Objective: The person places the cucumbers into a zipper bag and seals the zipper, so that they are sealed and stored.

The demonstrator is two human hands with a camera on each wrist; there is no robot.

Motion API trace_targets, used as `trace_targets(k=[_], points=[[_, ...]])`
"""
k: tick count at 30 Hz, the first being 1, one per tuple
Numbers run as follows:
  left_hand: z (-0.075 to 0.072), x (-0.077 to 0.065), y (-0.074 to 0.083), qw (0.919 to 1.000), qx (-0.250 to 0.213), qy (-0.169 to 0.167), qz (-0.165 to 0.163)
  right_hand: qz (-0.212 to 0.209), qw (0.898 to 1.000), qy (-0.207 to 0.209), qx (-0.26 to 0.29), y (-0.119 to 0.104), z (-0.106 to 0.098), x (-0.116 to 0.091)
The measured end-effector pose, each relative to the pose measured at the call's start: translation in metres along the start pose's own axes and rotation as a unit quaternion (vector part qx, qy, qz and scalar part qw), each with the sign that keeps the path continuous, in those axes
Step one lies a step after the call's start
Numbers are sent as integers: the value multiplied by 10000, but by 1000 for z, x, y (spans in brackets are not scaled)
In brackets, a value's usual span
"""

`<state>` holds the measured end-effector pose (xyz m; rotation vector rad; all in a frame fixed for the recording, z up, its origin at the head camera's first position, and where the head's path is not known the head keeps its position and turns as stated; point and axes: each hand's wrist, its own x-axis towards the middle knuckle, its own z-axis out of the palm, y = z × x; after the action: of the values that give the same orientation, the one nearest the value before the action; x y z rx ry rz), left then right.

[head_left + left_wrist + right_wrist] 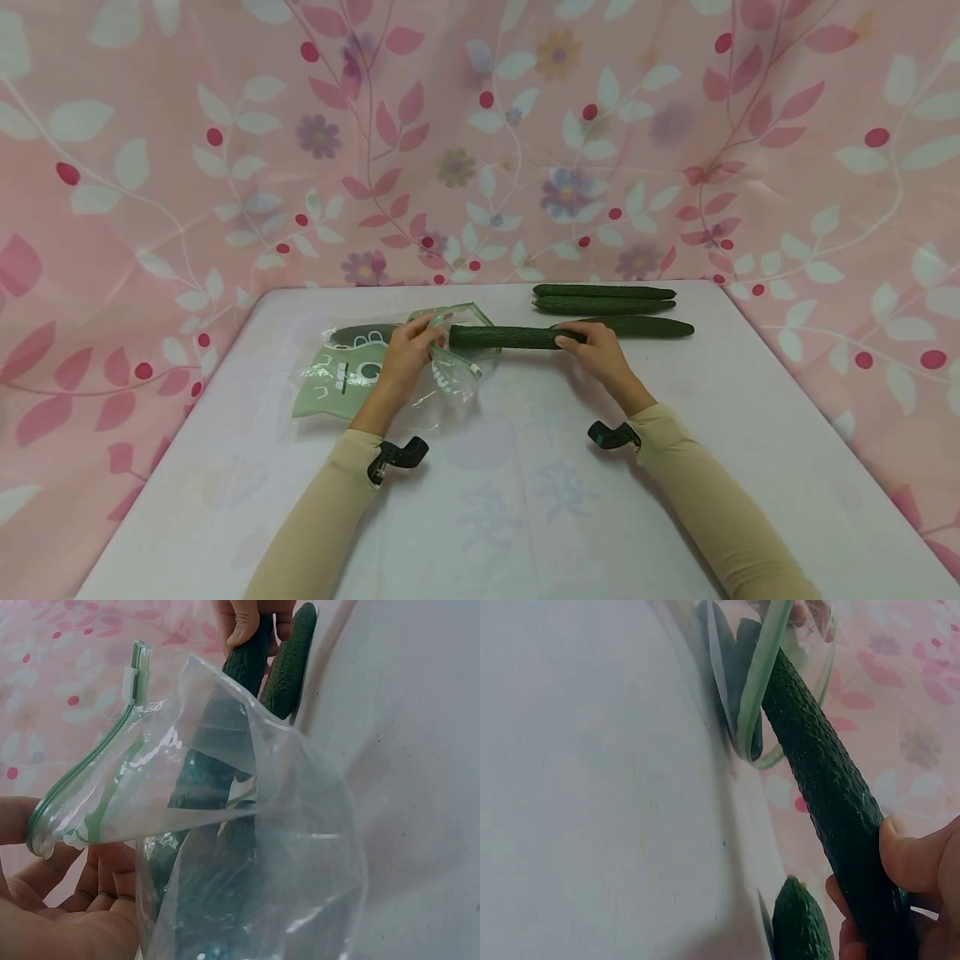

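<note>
Green cucumber (825, 780), right fingers (915, 859) around one end

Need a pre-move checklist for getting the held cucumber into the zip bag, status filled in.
1. Right hand gripping held cucumber: ok.
2. Left hand holding zip bag near its mouth: ok.
3. Bag mouth open: ok.
4. White slider clear of held cucumber: ok.
5. Held cucumber fully inside: not ok, most is outside.
6. Enough room beside bagged cucumber: cannot tell.
</note>
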<state>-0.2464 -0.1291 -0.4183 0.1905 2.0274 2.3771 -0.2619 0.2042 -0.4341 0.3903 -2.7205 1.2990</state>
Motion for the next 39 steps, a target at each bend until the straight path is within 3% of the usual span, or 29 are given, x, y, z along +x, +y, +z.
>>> trace_targets(k=[11,19,39], points=[[1,0,-1,9996,222,-44,153,4,9998,-112,165,-14,24,8],[1,-1,-2,9999,105,-78,66,-29,9998,20,188,-22,40,14],[2,-1,-3,9997,101,-98,177,27,9998,-101,197,-39,69,24]])
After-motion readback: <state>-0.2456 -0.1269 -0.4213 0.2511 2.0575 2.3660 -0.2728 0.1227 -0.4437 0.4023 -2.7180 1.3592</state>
